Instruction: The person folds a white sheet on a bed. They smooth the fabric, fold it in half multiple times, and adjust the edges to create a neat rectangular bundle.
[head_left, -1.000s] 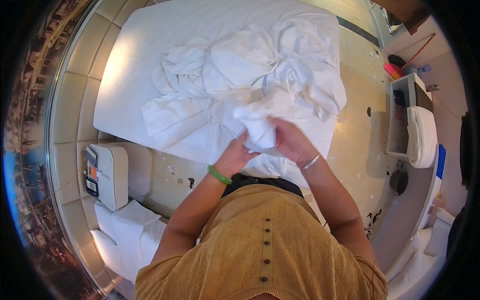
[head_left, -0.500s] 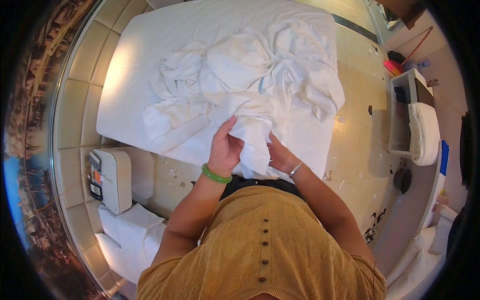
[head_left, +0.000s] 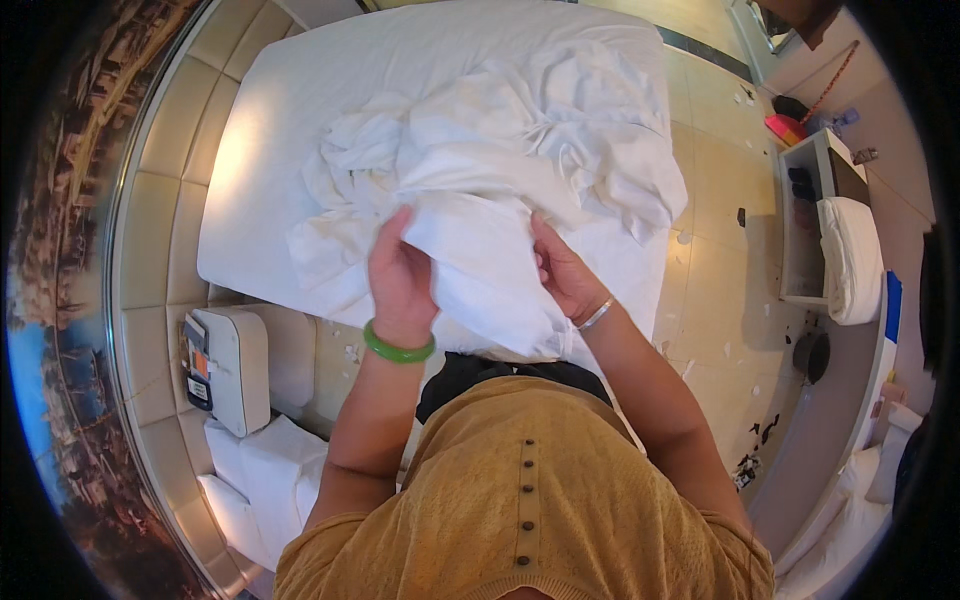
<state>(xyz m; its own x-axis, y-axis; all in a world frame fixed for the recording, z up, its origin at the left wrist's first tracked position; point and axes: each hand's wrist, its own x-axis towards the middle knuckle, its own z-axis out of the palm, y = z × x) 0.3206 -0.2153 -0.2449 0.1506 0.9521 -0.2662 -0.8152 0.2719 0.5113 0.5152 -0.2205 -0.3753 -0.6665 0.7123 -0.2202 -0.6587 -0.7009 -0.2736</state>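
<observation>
A rumpled white duvet cover (head_left: 485, 255) lies in a heap over the bed, and its near part is raised between my hands. My left hand (head_left: 401, 275), with a green bangle at the wrist, grips the left edge of the cloth between thumb and fingers. On the other side my right hand (head_left: 566, 270), wearing a silver bracelet, pinches the right edge. The cloth stretches fairly flat from hand to hand and hangs down toward my waist. Some fingertips are hidden behind it.
The bed (head_left: 290, 110) has a white sheet and stands against a padded headboard (head_left: 155, 235). At left are a white bedside table (head_left: 240, 370) and white pillows (head_left: 265, 470). Folded white bedding (head_left: 850, 260) rests on a shelf unit (head_left: 805, 270) at right. Scraps litter the tiled floor (head_left: 715, 300).
My hands have moved apart, the left one leftward and the right one slightly up and right. The cloth between them is now spread wider and flatter.
</observation>
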